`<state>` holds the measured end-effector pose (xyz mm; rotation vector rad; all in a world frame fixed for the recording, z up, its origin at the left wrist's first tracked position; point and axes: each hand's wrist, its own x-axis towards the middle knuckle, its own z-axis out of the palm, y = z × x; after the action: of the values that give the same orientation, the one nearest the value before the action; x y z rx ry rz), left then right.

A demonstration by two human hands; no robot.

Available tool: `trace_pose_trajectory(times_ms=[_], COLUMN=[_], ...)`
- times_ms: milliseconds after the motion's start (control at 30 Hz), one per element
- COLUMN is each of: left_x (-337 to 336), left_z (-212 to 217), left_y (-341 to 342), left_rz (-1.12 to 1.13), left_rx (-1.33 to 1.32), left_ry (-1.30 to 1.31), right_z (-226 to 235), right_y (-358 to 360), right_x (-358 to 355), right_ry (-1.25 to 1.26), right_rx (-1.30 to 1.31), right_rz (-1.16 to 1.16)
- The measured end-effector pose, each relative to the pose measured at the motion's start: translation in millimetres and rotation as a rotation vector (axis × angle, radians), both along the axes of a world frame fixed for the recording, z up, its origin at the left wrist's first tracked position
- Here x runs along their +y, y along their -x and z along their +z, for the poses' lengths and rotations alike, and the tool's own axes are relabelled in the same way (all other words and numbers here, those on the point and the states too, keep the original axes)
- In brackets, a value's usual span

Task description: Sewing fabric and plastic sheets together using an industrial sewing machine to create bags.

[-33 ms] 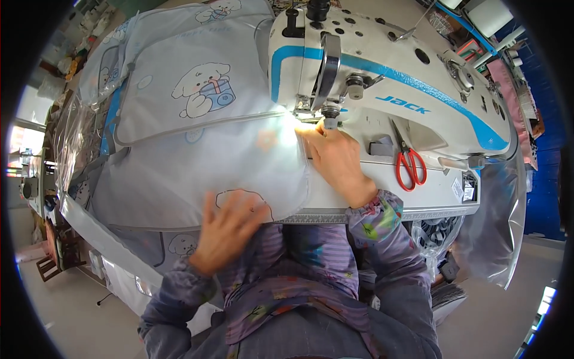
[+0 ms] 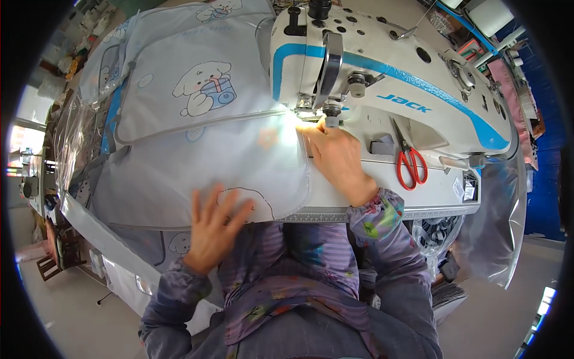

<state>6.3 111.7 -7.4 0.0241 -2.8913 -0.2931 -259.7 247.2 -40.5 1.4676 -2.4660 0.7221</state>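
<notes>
A pale grey sheet of fabric (image 2: 155, 173) printed with cartoon puppies spreads across the left of the sewing table. Its right edge runs up to the needle area of a white and blue sewing machine (image 2: 382, 78), lit by a bright lamp. My left hand (image 2: 216, 224) is over the fabric's near edge, fingers spread. Close beside the needle, my right hand (image 2: 338, 157) has its fingers closed at the fabric edge; the fingertips are partly hidden by the machine and washed out by glare.
Red-handled scissors (image 2: 411, 161) lie under the machine arm, beside a small grey scrap (image 2: 382, 145). A ruler strip (image 2: 323, 215) lines the table's front edge. Clear plastic sheeting (image 2: 487, 215) hangs at the right. More printed pieces (image 2: 179, 244) hang below the table at the left.
My left hand has slid a little to the left, and its fingers show more clearly. My right hand stays by the needle, with hardly any shift in the fabric.
</notes>
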Motion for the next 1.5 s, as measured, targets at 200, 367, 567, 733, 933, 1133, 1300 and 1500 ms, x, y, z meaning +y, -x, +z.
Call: trace_pose_trajectory(times_ms=[200,367,567,733,933,1133,1300,1500], left_x=[-28,-46,-23,-21,-26,-49,-62,-69], left_z=[-6,23,7,12,26,21,24,30], left_y=[-15,13,33,42,36,39,55,76], left_rz=[0.012,0.186,0.147,0.158,0.004,-0.115,-0.134,-0.097], left_rx=[0.039,-0.050,0.055,-0.003,0.056,0.114,0.083,-0.021], left_ry=[0.180,-0.035,-0.061,0.204,0.386,0.228,0.200,0.249], right_z=[1,0,-1,-1,0,0,0,-1], right_y=[-2,-1,0,1,1,-1,-2,-3], right_x=[-2,1,-2,-1,1,-1,-2,-1], right_ry=[0.010,0.063,0.038,0.064,0.026,0.002,0.035,0.040], right_rx=[0.014,0.032,0.009,-0.044,-0.049,-0.024,-0.015,0.003], right_rz=[-0.003,0.053,0.011,0.020,0.007,-0.014,0.003,0.022])
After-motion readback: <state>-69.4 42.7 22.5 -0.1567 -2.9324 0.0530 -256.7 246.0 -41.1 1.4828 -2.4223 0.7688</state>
